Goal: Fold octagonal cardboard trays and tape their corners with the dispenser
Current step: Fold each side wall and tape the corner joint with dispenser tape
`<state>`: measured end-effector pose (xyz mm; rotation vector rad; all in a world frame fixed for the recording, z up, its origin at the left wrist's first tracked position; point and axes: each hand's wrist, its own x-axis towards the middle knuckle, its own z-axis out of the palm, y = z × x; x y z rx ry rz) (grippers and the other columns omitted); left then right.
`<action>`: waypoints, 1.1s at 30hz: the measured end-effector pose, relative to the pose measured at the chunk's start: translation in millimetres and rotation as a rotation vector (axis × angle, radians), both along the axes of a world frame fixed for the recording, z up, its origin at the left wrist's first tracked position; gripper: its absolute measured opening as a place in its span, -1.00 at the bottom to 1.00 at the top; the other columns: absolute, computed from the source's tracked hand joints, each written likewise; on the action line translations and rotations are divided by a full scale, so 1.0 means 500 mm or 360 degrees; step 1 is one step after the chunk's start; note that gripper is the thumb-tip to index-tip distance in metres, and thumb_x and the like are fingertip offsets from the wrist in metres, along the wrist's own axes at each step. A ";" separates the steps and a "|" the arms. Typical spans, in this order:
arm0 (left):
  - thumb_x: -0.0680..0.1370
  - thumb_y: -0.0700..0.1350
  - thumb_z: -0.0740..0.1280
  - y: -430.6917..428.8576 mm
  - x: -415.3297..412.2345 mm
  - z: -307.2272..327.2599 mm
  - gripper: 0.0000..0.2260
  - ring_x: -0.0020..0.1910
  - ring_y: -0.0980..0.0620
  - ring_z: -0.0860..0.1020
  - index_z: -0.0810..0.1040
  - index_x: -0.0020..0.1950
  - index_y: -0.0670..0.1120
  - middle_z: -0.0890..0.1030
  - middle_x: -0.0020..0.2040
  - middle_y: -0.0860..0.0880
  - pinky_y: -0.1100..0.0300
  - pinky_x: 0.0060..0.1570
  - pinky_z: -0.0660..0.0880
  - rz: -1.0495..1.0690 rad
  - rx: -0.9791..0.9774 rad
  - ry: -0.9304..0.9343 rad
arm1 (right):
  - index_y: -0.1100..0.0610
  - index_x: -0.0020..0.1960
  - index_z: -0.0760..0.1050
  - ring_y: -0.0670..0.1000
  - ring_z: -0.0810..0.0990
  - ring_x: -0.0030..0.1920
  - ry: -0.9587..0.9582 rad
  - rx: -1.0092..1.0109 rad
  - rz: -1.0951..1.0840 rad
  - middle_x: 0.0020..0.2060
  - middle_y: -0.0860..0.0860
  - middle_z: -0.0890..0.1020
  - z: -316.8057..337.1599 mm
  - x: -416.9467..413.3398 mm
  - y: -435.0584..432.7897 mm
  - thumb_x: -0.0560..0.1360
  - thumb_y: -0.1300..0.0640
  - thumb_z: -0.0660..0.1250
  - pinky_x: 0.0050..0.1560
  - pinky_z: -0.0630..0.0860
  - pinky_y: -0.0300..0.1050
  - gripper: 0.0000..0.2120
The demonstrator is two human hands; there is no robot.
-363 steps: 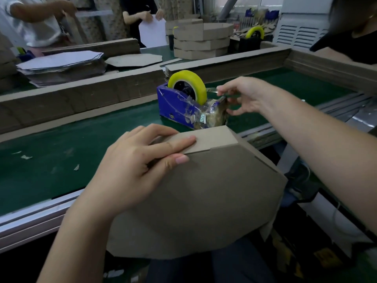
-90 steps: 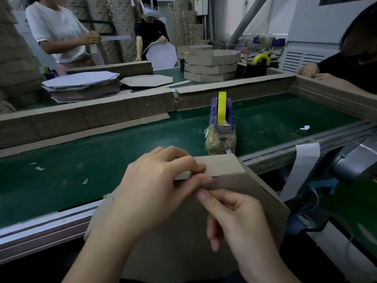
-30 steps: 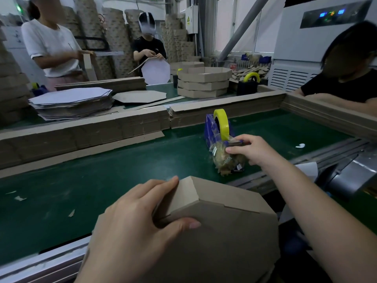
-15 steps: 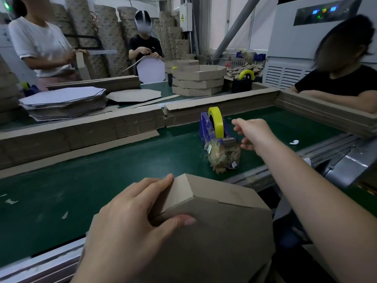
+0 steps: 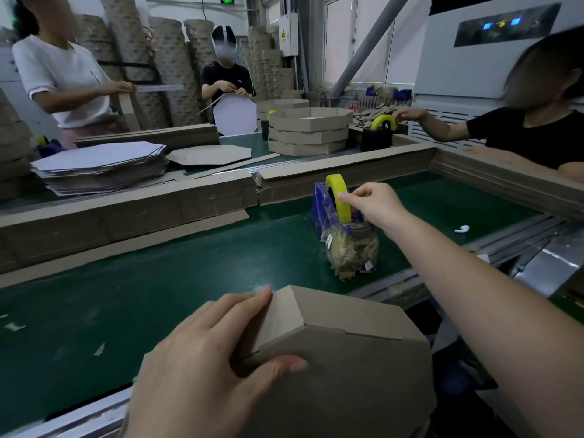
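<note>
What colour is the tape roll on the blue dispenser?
Yellow; the yellow tape roll shows best in the head view, right hand pinching it.

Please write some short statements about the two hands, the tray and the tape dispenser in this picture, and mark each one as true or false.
1. The left hand grips a folded corner of the cardboard tray. True.
2. The right hand rests on the tray. False: it pinches the yellow tape roll on the blue dispenser.
3. The blue dispenser stands on the green belt. True.
4. Finished trays are piled between the two hands. False: the stack of trays stands far back, beyond the belt.
</note>
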<state>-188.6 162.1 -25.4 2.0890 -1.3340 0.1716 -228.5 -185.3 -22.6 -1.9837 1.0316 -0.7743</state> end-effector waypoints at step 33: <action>0.25 0.50 0.21 0.010 -0.009 0.001 -0.35 -0.04 0.24 0.56 0.58 0.23 0.24 0.57 0.03 0.34 0.24 -0.21 0.53 0.0013 -0.0037 -0.0066 | 0.25 -0.05 0.60 -0.03 0.42 -0.32 -0.0448 0.0885 -0.0238 -0.38 0.01 0.37 0.030 -0.050 0.108 0.50 0.23 0.32 -0.35 0.51 0.36 -0.89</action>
